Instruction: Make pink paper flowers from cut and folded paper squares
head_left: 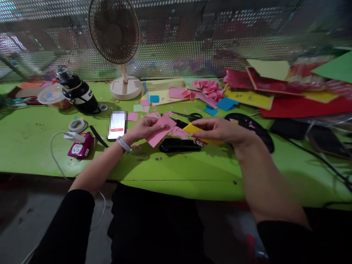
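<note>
My left hand [150, 128] pinches a square of pink paper [158, 135] between thumb and fingers, above the table. To its right, my right hand [216, 130] is closed on a piece of yellow paper [192, 128], part of which shows below the fingers. A black stapler [176, 145] lies under and between the two hands. Behind them, black-handled scissors [194, 116] rest among scattered pink paper scraps [180, 132]. A lit phone [117, 124] lies by my left wrist.
A fan [125, 88] and a black bottle [79, 93] stand at the back left. Nearer are a tape roll [77, 125] and a purple power socket [81, 146] with a white cable. Folded pink pieces [209, 90] and red and yellow sheets [294, 106] lie at the back right.
</note>
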The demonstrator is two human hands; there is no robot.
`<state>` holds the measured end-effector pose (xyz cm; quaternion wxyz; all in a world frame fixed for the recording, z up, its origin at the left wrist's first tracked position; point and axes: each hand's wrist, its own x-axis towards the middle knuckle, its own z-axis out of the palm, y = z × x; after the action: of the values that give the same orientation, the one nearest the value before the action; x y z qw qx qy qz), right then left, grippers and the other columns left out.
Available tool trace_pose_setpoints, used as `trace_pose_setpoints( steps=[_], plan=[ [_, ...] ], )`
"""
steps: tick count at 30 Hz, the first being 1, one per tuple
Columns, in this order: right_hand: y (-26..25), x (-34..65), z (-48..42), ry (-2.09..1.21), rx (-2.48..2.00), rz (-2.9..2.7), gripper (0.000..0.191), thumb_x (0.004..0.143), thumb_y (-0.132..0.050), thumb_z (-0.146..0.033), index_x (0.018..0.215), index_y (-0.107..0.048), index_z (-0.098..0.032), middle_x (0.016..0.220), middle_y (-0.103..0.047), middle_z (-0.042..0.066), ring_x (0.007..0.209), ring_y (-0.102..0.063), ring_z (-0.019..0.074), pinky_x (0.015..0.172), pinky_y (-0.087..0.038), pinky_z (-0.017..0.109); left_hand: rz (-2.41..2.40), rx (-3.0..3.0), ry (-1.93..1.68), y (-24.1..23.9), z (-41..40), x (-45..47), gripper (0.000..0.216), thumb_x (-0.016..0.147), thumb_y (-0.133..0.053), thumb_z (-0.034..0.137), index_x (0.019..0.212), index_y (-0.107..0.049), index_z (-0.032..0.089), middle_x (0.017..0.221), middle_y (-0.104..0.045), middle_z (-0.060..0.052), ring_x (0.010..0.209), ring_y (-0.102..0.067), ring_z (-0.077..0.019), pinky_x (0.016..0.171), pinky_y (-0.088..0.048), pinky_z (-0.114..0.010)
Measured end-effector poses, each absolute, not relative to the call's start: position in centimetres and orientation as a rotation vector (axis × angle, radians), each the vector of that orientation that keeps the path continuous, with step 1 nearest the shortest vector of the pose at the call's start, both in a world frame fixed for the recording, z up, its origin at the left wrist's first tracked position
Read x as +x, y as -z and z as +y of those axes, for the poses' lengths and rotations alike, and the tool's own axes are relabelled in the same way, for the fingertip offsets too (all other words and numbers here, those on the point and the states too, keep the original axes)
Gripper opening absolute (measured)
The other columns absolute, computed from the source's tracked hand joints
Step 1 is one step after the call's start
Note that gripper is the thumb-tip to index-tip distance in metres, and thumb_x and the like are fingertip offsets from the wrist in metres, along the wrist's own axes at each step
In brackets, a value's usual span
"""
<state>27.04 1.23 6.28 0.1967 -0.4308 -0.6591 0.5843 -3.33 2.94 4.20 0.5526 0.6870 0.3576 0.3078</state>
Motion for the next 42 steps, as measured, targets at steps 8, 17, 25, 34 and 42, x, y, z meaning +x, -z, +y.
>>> trace_pose_setpoints(
  steps=[8,17,25,34,42],
  plan=[
    [-5.2,29.2,3.3,-1.042,-1.383,-1.629,0.057,0.075,-0.084,-0.063,0.115,-0.074,-0.023,0.090,-0.076,0.007,0.068,-0.069,0.0211,0.065,-0.057,0.037,0.903,1.501,-0.783,-4.1,3.3,-3.4,0.034,0.082,-0.086,0.049,0.082,-0.075,0.016,0.079,-0.073,-0.005,0.061,-0.063,-0.0085,0.050,-0.040,-0.021],
    [-0.4,27.8,5.3,-0.197,-1.781,-2.236,0.043,0.091,-0.069,-0.050,0.122,-0.077,-0.022,0.112,-0.078,0.016,0.099,-0.072,0.0379,0.079,-0.056,0.048,0.956,1.316,-0.893,-3.7,2.8,-2.8,0.042,0.073,-0.094,0.042,0.101,-0.080,0.014,0.101,-0.081,-0.012,0.074,-0.073,-0.0127,0.064,-0.057,-0.025],
    [-1.2,26.8,4.5,-0.172,-1.570,-2.112,0.048,0.095,-0.062,-0.060,0.111,-0.078,-0.018,0.120,-0.074,0.021,0.114,-0.066,0.0400,0.094,-0.054,0.054,0.977,1.309,-0.930,-4.1,2.1,-2.4,0.044,0.073,-0.093,0.043,0.103,-0.079,0.013,0.106,-0.081,-0.014,0.077,-0.074,-0.0136,0.065,-0.057,-0.025],
    [-5.1,20.0,0.3,-0.919,-1.209,-1.850,0.057,0.084,-0.067,-0.079,0.078,-0.070,-0.023,0.075,-0.072,0.005,0.070,-0.064,0.0212,0.071,-0.051,0.035,0.950,1.432,-1.003,-3.7,1.7,-1.8,0.042,0.075,-0.089,0.050,0.091,-0.078,0.012,0.087,-0.078,-0.008,0.068,-0.066,-0.0095,0.058,-0.048,-0.020],
    [-3.4,27.5,8.0,-0.408,-1.754,-1.782,0.039,0.093,-0.061,-0.055,0.076,-0.069,-0.021,0.078,-0.074,0.012,0.079,-0.070,0.0295,0.077,-0.052,0.040,0.980,1.092,-1.066,-3.7,2.8,-2.2,0.034,0.089,-0.081,0.046,0.092,-0.071,0.014,0.084,-0.076,-0.006,0.068,-0.072,-0.0126,0.061,-0.057,-0.025]
  ],
)
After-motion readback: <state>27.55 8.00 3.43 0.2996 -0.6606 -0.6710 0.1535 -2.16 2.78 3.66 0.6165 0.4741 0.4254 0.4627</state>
